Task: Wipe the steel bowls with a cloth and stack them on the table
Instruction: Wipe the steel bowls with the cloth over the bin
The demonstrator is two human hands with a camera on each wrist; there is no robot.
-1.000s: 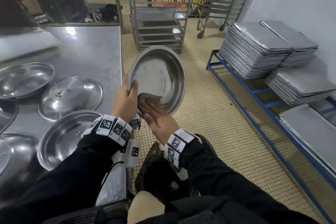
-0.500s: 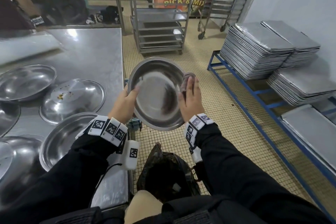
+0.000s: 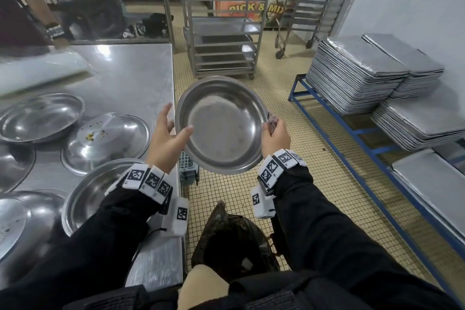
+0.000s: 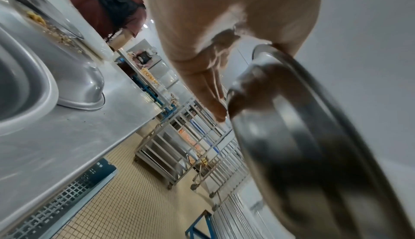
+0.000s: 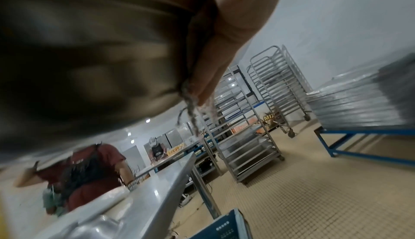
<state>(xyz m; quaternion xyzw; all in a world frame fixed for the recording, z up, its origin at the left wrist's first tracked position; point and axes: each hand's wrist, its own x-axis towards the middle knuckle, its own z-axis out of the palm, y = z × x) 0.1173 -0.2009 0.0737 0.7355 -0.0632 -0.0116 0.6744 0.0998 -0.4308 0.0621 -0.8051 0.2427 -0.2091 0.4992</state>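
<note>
Steel bowl (image 3: 222,124): light, stiff, slippery, rim-held beyond the worktop (image 3: 130,78) edge; right hand (image 3: 275,137) is gripping rim and cloth (image 3: 272,121), left hand (image 3: 167,137) is steadying, fingers spread.

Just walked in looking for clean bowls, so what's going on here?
A person holds one steel bowl up over the floor beside the steel table. The right hand grips its rim together with a cloth; the left hand touches the opposite rim, fingers spread. Other bowls lie separately on the table, not stacked.
</note>
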